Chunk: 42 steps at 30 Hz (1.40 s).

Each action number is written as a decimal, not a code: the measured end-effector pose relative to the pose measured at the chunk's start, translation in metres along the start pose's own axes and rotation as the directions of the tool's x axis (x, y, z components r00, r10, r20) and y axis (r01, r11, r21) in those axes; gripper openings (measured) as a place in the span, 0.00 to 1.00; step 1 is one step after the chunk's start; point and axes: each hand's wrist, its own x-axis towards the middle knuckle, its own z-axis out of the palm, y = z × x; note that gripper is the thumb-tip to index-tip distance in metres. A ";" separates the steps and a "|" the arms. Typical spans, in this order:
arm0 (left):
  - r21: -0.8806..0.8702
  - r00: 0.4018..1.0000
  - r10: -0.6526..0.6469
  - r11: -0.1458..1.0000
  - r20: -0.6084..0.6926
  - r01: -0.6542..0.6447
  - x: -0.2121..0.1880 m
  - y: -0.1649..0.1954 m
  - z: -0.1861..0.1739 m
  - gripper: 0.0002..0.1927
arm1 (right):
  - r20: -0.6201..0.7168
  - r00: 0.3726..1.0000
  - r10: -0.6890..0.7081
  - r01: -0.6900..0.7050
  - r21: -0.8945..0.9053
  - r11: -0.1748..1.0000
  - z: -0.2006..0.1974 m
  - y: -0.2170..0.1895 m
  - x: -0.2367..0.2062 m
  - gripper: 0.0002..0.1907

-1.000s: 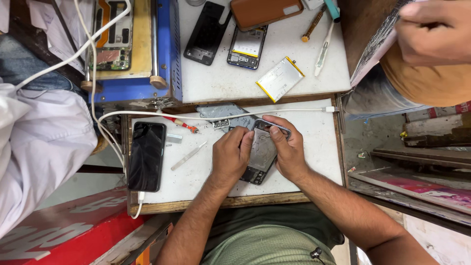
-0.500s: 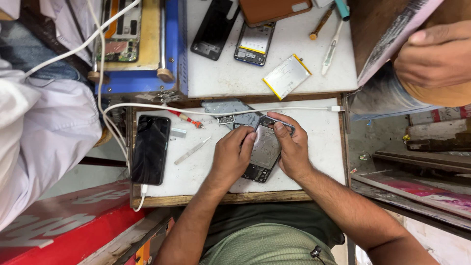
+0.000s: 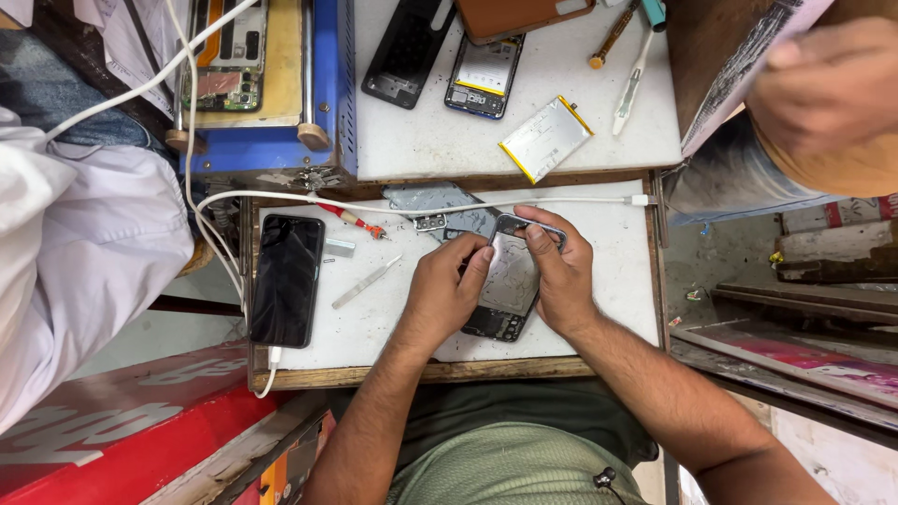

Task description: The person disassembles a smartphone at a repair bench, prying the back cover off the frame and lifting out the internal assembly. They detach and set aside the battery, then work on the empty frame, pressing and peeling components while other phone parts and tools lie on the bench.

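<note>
On the left of the white work board (image 3: 599,318) lies a black phone (image 3: 286,279), plugged into a white cable (image 3: 281,198), with a small metal tool (image 3: 365,281) just to its right. Near the board's middle, the left hand (image 3: 442,297) and the right hand (image 3: 559,273) both rest on an opened phone (image 3: 506,285), fingertips curled onto its far end, pinching its frame. Its long axis runs near to far, tilted slightly right, lying between the two hands. A battery (image 3: 545,138) lies farther off.

Black phone (image 3: 286,279) on a white worktop (image 3: 374,318) (blue machine (image 3: 323,140) behind), red-handled screwdriver (image 3: 351,218)
</note>
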 end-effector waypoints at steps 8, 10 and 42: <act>0.014 0.993 0.103 0.995 -0.049 -0.102 -0.002 -0.007 -0.001 0.10 | 0.010 1.000 0.013 -0.013 0.018 1.000 0.003 -0.002 0.001 0.22; 0.122 0.984 0.115 0.988 -0.135 -0.099 0.001 -0.007 0.008 0.11 | 0.025 1.000 -0.006 0.006 -0.011 1.000 0.004 0.000 0.000 0.22; 0.009 0.993 0.109 0.994 -0.045 -0.108 0.004 -0.008 0.001 0.09 | 0.018 0.995 -0.097 0.099 -0.195 0.976 0.003 -0.002 -0.004 0.19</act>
